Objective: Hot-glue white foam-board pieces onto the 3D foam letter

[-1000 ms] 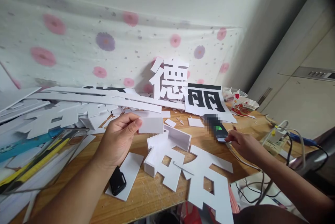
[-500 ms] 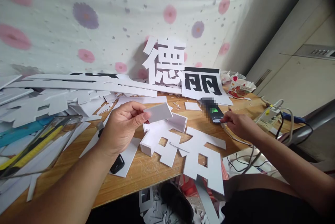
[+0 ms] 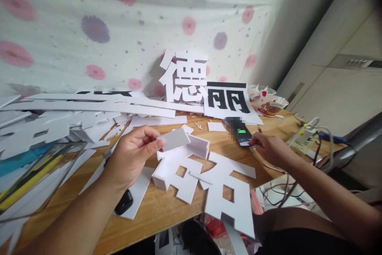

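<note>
My left hand [image 3: 131, 157] pinches a small white foam-board strip [image 3: 173, 139] between thumb and fingers. It hangs just above a partly walled white foam-board piece [image 3: 185, 165] with a square hole. Beside that lies a flat white cut-out character [image 3: 241, 191], jutting over the table's front edge. My right hand [image 3: 270, 149] is closed, its fingertips at the lower edge of a phone [image 3: 243, 137] with a partly pixelated screen. A small dark tip shows above those fingers; what they hold, if anything, I cannot make out.
A raised white character [image 3: 188, 76] leans against the flowered wall covering, beside a printed black character sheet [image 3: 229, 100]. Foam-board offcuts [image 3: 53, 125] and a yellow-and-black tool [image 3: 32, 179] crowd the left. A paper bowl [image 3: 271, 104] and cables [image 3: 316, 127] are at right.
The view has shifted, so the table's contents sit slightly lower and further left. My left hand still grips the strip; my right hand stays by the phone.
</note>
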`<state>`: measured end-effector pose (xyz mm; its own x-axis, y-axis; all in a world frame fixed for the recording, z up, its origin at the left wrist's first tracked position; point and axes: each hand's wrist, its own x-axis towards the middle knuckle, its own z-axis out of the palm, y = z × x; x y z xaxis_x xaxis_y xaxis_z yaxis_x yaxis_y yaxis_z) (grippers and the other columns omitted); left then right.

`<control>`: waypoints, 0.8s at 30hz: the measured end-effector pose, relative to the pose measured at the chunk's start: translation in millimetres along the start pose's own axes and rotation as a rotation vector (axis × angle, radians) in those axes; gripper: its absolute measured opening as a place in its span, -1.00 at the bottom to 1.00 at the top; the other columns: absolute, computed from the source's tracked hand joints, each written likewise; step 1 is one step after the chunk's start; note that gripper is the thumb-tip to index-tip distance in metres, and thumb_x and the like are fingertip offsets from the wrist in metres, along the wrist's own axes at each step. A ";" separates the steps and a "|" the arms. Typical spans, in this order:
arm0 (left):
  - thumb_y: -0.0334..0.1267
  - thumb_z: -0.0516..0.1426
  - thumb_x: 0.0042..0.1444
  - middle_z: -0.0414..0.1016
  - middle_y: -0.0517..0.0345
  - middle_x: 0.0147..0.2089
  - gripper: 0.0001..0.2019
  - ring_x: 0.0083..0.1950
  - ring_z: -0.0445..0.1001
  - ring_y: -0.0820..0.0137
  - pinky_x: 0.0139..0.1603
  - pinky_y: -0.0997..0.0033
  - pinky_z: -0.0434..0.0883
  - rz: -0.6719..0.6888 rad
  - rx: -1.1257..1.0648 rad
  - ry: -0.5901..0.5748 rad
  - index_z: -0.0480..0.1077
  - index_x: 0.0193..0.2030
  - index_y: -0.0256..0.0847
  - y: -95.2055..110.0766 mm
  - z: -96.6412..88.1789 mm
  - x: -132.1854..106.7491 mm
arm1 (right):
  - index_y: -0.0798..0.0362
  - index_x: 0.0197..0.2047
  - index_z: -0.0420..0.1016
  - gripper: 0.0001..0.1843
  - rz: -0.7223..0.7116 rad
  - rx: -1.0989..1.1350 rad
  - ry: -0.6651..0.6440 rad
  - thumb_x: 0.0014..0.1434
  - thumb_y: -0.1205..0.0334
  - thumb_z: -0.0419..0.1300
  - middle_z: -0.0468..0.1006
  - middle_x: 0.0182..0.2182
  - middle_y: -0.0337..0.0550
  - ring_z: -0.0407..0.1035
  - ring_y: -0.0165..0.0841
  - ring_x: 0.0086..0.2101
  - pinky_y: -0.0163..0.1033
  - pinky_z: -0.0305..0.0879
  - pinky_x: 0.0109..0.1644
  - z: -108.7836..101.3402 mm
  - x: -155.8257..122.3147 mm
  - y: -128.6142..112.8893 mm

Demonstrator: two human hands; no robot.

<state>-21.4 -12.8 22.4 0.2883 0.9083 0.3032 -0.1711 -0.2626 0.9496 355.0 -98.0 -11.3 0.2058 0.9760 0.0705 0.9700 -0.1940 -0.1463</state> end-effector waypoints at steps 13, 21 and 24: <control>-0.10 0.32 -0.10 0.46 0.13 -0.28 -0.83 -0.18 0.38 0.30 -0.22 0.47 0.38 0.021 0.128 0.032 0.47 -0.48 -0.09 -3.7 -3.3 3.1 | 0.05 -0.32 0.41 -0.82 0.008 -0.042 0.010 0.05 0.44 0.04 0.57 -0.39 -0.16 0.37 -0.35 -0.38 -0.33 0.02 -0.37 -5.6 -0.3 -8.4; -0.15 0.30 -0.08 0.39 0.20 -0.29 -0.87 -0.14 0.31 0.32 -0.09 0.36 0.29 0.021 0.142 -0.005 0.47 -0.48 -0.09 -6.3 -10.4 5.4 | 0.05 -0.32 0.39 -0.81 0.020 -0.063 -0.002 0.05 0.46 0.03 0.57 -0.39 -0.17 0.37 -0.36 -0.38 -0.33 0.02 -0.37 -6.6 0.5 -11.2; -0.16 0.30 -0.06 0.36 0.20 -0.32 -0.86 -0.17 0.28 0.33 -0.14 0.37 0.26 0.029 0.135 -0.016 0.45 -0.49 -0.11 -6.2 -10.5 4.6 | 0.05 -0.31 0.39 -0.82 0.035 -0.075 -0.014 0.05 0.47 0.03 0.57 -0.37 -0.16 0.39 -0.35 -0.35 -0.34 0.03 -0.35 -6.8 0.6 -12.7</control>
<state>-28.9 -3.5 17.1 0.3004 0.8947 0.3305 -0.0514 -0.3308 0.9423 343.7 -95.6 -2.7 0.2386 0.9697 0.0532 0.9693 -0.2344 -0.0745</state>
